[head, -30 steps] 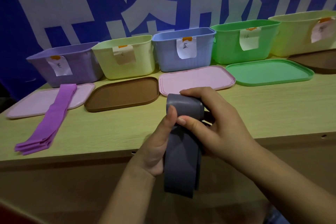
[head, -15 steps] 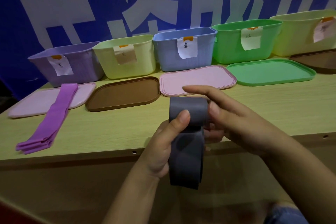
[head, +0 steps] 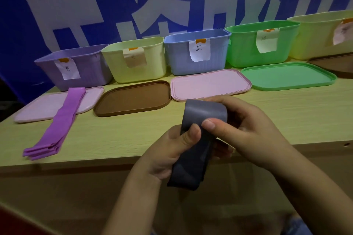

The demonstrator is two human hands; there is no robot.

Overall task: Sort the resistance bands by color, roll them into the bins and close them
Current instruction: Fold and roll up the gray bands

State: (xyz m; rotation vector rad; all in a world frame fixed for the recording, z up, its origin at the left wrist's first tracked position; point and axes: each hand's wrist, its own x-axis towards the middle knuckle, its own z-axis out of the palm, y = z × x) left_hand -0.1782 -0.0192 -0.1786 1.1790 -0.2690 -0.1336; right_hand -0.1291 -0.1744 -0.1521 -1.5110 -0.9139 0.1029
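Note:
Both hands hold a grey resistance band (head: 202,112) over the table's front edge. My left hand (head: 172,150) grips its lower part with the thumb on the front. My right hand (head: 246,131) curls round the rolled top, thumb pressed on it. The loose tail (head: 187,175) hangs below the table edge. A purple band (head: 55,126) lies folded flat at the left, its far end on a pink lid (head: 38,108). Open bins stand in a row behind: purple (head: 89,70), pale yellow (head: 152,63), blue (head: 217,53), green (head: 242,51) and another pale yellow (head: 315,38).
More lids lie in front of the bins: brown (head: 131,99), pink (head: 210,84), green (head: 286,76) and a dark one (head: 332,63) at far right. Each bin has a paper label. A blue banner hangs behind. The wooden table (head: 305,116) extends to the right.
The roll at the band's top has grown and the hanging tail has become shorter. My right hand has come back round the roll after opening half a second ago.

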